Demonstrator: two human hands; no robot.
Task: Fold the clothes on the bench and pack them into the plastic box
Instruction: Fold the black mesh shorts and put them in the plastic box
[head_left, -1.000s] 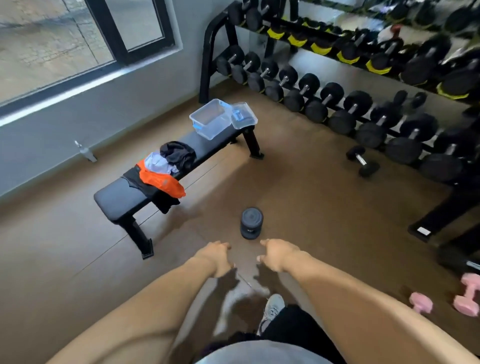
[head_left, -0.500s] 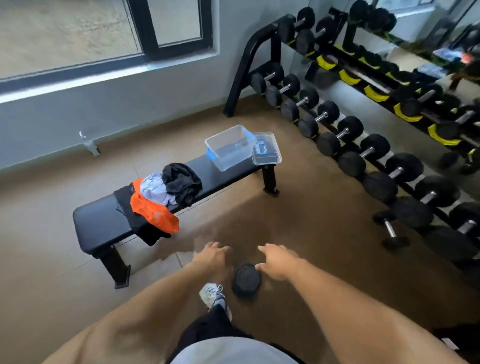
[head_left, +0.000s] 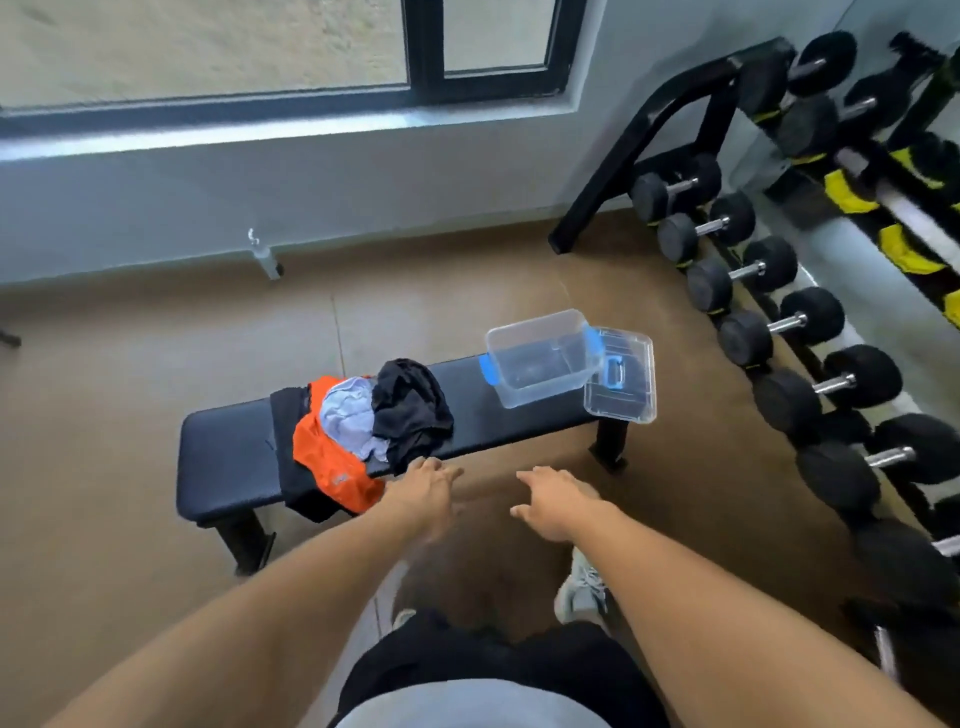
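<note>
Daylight enters through the large dark-framed window (head_left: 291, 52) at the top, and the pale sill under it shines brightly. The room is evenly lit, neither dim nor harsh. A soft shadow lies on the brown floor (head_left: 130, 519) below the near edge of the black padded bench (head_left: 228, 457). The clear plastic box (head_left: 540, 358) on the bench's right end shows weak reflections. The wide lens bends the straight lines near the edges. The black dumbbell rack (head_left: 779, 291) at the right is smeared by motion blur, and the forearms at the bottom look soft.
</note>
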